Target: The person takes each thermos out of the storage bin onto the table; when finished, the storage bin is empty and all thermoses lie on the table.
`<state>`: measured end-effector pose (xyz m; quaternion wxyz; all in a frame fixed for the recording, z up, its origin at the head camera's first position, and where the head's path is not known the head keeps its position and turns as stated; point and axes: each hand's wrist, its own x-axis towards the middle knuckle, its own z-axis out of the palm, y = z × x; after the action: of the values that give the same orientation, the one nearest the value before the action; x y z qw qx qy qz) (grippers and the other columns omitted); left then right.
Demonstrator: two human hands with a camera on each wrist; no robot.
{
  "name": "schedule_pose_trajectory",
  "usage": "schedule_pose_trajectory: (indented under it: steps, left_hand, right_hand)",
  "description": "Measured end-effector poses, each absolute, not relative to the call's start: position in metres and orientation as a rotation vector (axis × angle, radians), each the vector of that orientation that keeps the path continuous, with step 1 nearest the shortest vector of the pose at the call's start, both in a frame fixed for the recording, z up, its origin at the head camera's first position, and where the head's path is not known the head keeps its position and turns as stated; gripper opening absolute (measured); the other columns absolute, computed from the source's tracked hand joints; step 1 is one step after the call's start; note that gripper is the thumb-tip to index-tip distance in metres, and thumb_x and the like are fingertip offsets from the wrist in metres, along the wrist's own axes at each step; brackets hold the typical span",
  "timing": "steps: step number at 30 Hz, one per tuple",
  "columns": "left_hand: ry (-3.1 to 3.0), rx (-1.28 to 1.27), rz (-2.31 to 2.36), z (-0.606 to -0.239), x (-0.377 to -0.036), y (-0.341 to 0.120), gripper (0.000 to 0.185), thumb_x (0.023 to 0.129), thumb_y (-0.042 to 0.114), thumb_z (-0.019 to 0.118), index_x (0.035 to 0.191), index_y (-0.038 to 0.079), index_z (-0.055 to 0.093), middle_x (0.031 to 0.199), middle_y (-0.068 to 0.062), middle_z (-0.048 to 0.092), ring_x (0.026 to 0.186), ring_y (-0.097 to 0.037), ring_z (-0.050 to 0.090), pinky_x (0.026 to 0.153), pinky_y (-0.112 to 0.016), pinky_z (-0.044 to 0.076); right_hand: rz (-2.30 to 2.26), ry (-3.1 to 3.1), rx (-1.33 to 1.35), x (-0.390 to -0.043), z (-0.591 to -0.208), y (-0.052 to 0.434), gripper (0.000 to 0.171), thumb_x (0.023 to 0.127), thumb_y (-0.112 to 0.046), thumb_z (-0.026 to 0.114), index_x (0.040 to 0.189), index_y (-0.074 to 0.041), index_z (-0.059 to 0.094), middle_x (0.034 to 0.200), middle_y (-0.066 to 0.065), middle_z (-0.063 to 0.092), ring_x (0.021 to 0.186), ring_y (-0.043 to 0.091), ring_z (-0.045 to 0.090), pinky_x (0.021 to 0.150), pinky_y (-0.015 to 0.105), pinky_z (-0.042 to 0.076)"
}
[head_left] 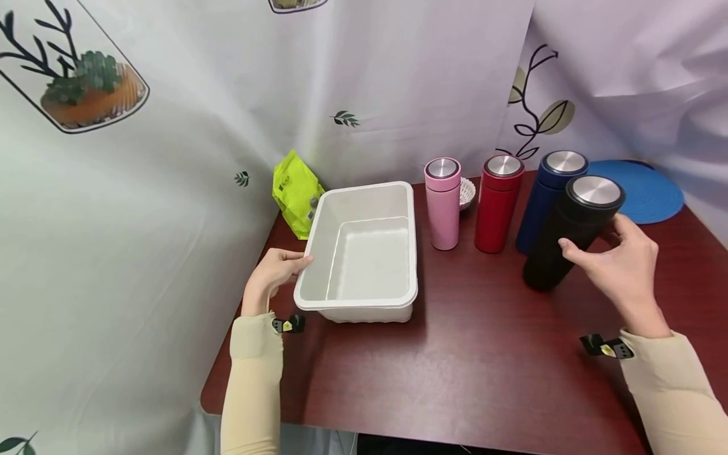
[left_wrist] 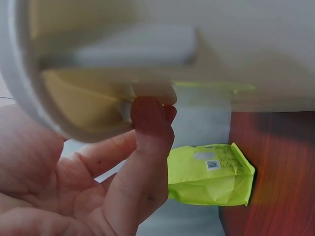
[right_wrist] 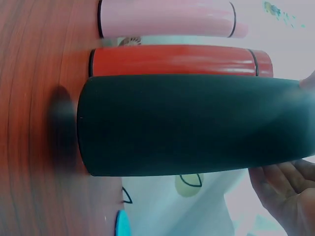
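Observation:
My left hand [head_left: 274, 273] pinches the left rim of a white plastic basin [head_left: 355, 304]; in the left wrist view the fingers [left_wrist: 150, 128] curl up under that rim. Nothing lies inside the basin. On the right, my right hand [head_left: 628, 265] grips a black thermos flask [head_left: 560, 237] near its upper part, thumb on the near side. The flask leans, its silver-topped lid to the right, and its base shows close over the table in the right wrist view. Behind it stands a dark blue flask [head_left: 537, 202], partly hidden, with a red flask [head_left: 497, 215] to the left.
A pink flask [head_left: 443, 218] stands between basin and red flask, a small white woven basket [head_left: 467, 193] behind it. A lime-green bag [head_left: 294, 193] sits behind the basin's left side. At the back right lies a round blue mat [head_left: 645, 189]. Printed curtains line the dark red table [head_left: 466, 366].

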<state>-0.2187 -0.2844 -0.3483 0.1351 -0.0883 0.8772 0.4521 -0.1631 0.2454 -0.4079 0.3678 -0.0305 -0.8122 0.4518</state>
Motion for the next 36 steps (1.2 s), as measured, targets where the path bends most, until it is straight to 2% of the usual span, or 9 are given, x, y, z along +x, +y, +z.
schedule_pose_trajectory:
  steps: [5, 19, 27, 30, 33, 36]
  left_hand:
    - [2.546, -0.253, 1.313, -0.349, -0.218, -0.285, 0.048, 0.095, 0.025, 0.066, 0.132, -0.005, 0.058, 0.126, -0.025, 0.062, 0.104, -0.032, 0.068, 0.089, -0.042, 0.057]
    - [2.551, -0.242, 1.319, -0.351, -0.218, -0.286, 0.048, 0.095, 0.026, 0.066, 0.131, -0.004, 0.058, 0.125, -0.025, 0.063, 0.102, -0.031, 0.068, 0.091, -0.044, 0.056]
    - [2.550, -0.243, 1.324, -0.351, -0.218, -0.286, 0.048, 0.094, 0.025, 0.066, 0.131, -0.005, 0.059, 0.124, -0.025, 0.063, 0.099, -0.028, 0.070, 0.091, -0.044, 0.056]
    - [2.555, -0.244, 1.319, -0.350, -0.218, -0.285, 0.048, 0.095, 0.025, 0.066, 0.131, -0.005, 0.059, 0.124, -0.025, 0.063, 0.098, -0.028, 0.070, 0.090, -0.043, 0.057]
    - [2.557, -0.241, 1.318, -0.350, -0.218, -0.285, 0.048, 0.095, 0.025, 0.066, 0.131, -0.005, 0.059, 0.124, -0.025, 0.063, 0.097, -0.027, 0.070, 0.089, -0.043, 0.057]
    - [2.556, -0.239, 1.318, -0.350, -0.218, -0.285, 0.047, 0.095, 0.025, 0.066, 0.131, -0.005, 0.059, 0.124, -0.025, 0.063, 0.097, -0.026, 0.070, 0.089, -0.042, 0.057]
  right_hand:
    - [1.151, -2.094, -0.129, -0.165, -0.410, 0.252, 0.049, 0.070, -0.014, 0.084, 0.117, -0.016, 0.070, 0.094, -0.038, 0.052, 0.084, -0.020, 0.051, 0.071, 0.001, 0.037]
    - [1.093, -2.045, -0.169, -0.170, -0.416, 0.267, 0.047, 0.069, -0.016, 0.084, 0.113, -0.028, 0.070, 0.089, -0.042, 0.050, 0.080, -0.022, 0.049, 0.069, 0.002, 0.035]
    - [1.050, -2.063, -0.250, -0.177, -0.416, 0.275, 0.046, 0.069, -0.013, 0.084, 0.110, -0.025, 0.068, 0.086, -0.043, 0.047, 0.079, -0.024, 0.046, 0.068, 0.000, 0.034]
    - [1.035, -2.069, -0.277, -0.181, -0.417, 0.278, 0.045, 0.069, -0.011, 0.084, 0.111, -0.018, 0.069, 0.086, -0.044, 0.045, 0.078, -0.025, 0.044, 0.069, 0.000, 0.033]
    - [1.011, -2.075, -0.292, -0.183, -0.417, 0.281, 0.047, 0.069, -0.010, 0.083, 0.114, -0.007, 0.069, 0.085, -0.044, 0.042, 0.078, -0.026, 0.042, 0.069, 0.000, 0.032]
    - [1.002, -2.077, -0.298, -0.185, -0.417, 0.283, 0.050, 0.069, -0.011, 0.083, 0.116, -0.003, 0.068, 0.084, -0.044, 0.041, 0.077, -0.026, 0.041, 0.071, 0.001, 0.030]
